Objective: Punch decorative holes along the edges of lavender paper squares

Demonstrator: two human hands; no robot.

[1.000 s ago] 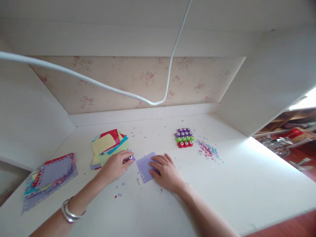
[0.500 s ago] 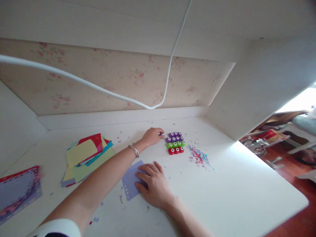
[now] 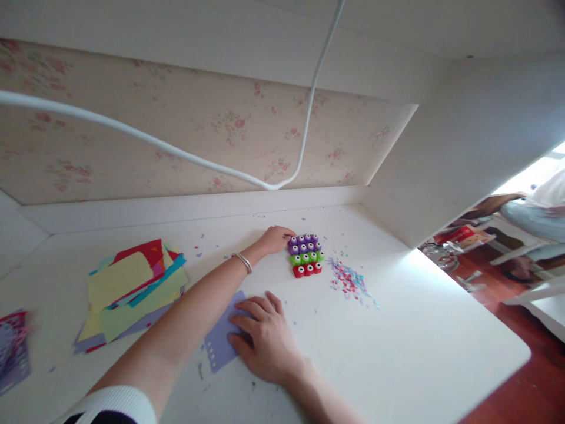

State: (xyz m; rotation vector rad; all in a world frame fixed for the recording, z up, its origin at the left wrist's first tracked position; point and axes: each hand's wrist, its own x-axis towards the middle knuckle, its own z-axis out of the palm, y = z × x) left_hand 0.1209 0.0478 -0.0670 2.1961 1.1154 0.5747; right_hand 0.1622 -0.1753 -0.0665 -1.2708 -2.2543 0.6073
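Observation:
My left hand [image 3: 274, 239], with a silver bangle at its wrist, reaches to the back left corner of a block of small craft punches [image 3: 309, 257]. Its fingertips are closed on a purple craft punch [image 3: 293, 241] that stands at the left end of the back row. The block has purple rows behind, a green row, then a red row in front. Nearer to me, my right hand [image 3: 267, 338] lies with fingers spread over a purple sheet of paper [image 3: 219, 348]. Punched holes run along the sheet's lower left edge, and the hand hides its right part.
A loose pile of coloured paper [image 3: 128, 282] lies on the left of the white desk [image 3: 379, 365]. Farther left is decorated purple paper [image 3: 15, 359]. Right of the punches is a heap of confetti [image 3: 351, 280]. A white cable [image 3: 185, 154] hangs in front.
My left hand has moved the purple craft punch right, from beside the block to the end of its back row. My right hand stays on the paper. The view has turned slightly right.

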